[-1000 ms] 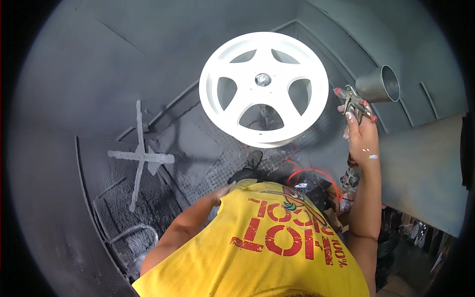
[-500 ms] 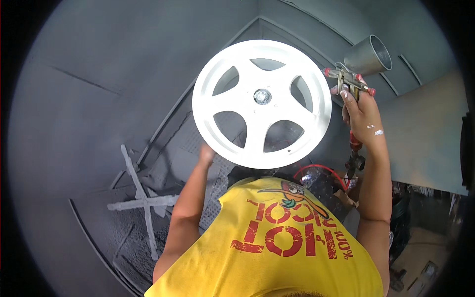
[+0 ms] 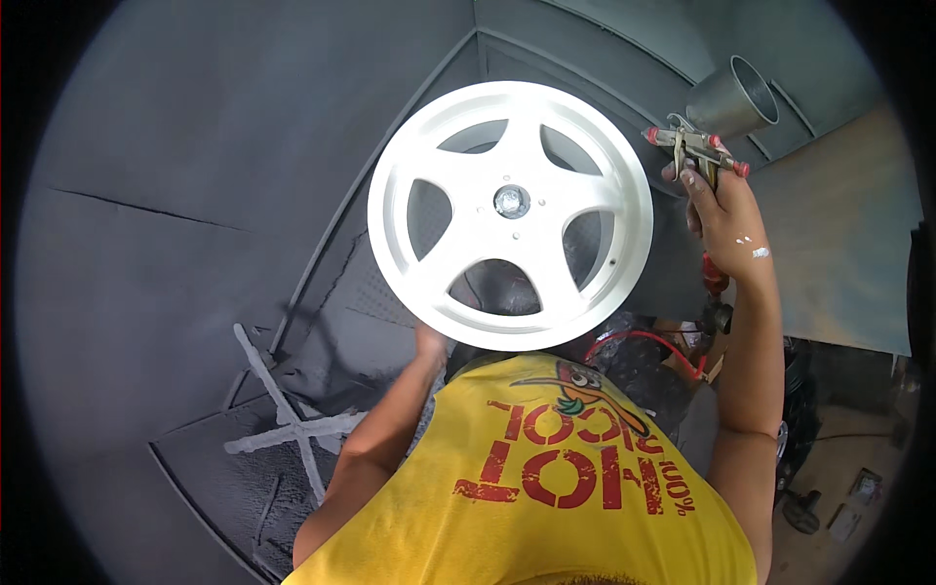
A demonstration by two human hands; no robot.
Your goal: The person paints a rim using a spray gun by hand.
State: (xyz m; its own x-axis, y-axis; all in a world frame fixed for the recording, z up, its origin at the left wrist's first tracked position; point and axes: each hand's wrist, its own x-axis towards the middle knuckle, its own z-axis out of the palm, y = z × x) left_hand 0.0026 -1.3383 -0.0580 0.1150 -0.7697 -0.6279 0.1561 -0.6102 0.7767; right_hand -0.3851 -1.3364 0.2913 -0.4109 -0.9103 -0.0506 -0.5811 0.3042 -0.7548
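A white five-spoke wheel rim (image 3: 531,229) faces me in the middle of the head view, with a silvery hub centre (image 3: 511,202). My right hand (image 3: 723,210) is closed round the handle of a spray gun (image 3: 694,146) with red-tipped ends and a metal cup (image 3: 733,97). The gun is held up beside the rim's right edge, apart from it. At the rim's lower left, my left hand (image 3: 430,341) reaches underneath; the rim hides its fingers, so their grip does not show. White paint spots mark the right hand's back.
A grey cross-shaped stand (image 3: 292,427) lies low on the left. Grey booth walls (image 3: 195,117) rise on the left and behind. A red hose (image 3: 648,334) curves beneath the rim's right side. At the right stands a tan panel (image 3: 838,253), with dark clutter below it.
The rim has turned counterclockwise, its small valve hole moving up and right. My left hand has shifted slightly right beneath it. The spray gun sits a little farther right in the view.
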